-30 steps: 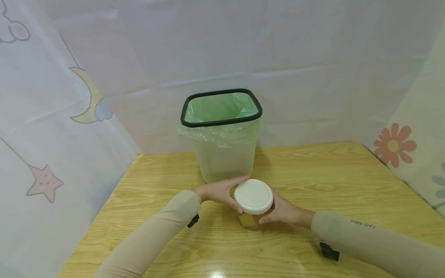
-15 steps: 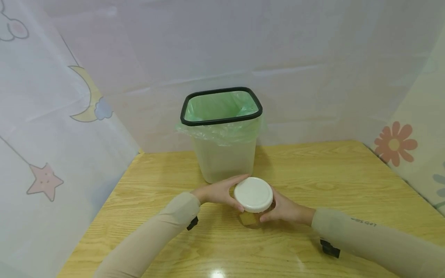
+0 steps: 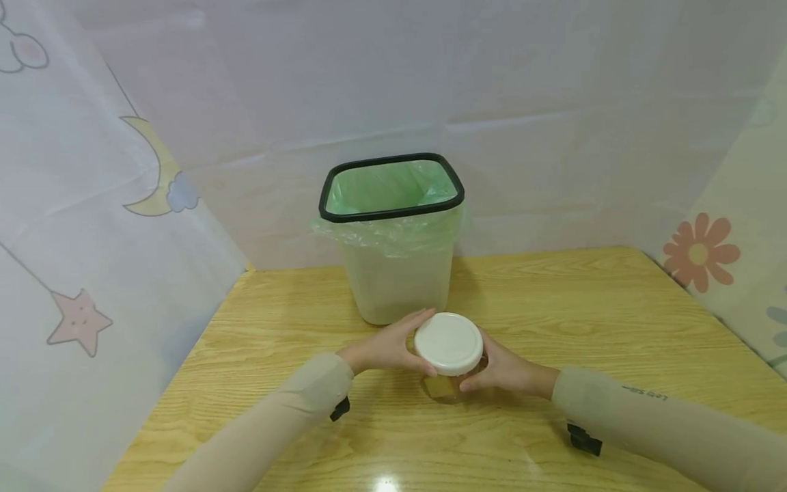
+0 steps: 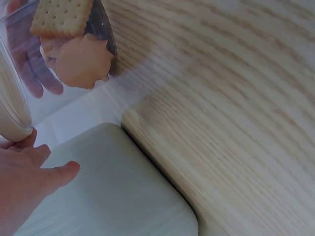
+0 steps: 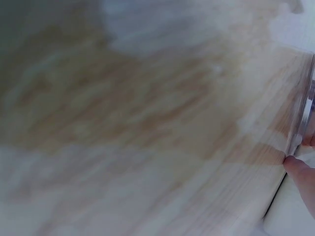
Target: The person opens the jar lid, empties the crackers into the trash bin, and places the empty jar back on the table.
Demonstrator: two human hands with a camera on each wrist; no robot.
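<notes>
A clear jar with a round white lid stands upright on the wooden table. My left hand grips the lid's rim from the left, thumb in front and fingers behind. From the other side my right hand holds the jar's body just under the lid. Through the wall, the left wrist view shows a square biscuit and a round scalloped biscuit inside. In the right wrist view only a strip of the jar and a fingertip of the right hand appear.
Right behind the jar stands a whitish trash bin with a black rim and a green liner bag. The wooden table meets printed cloth walls at the back and sides.
My left fingers and thumb have shifted slightly around the lid's edge, the thumb a little to the right. The right hand and jar stay nearly in place; the head view shifts slightly.
</notes>
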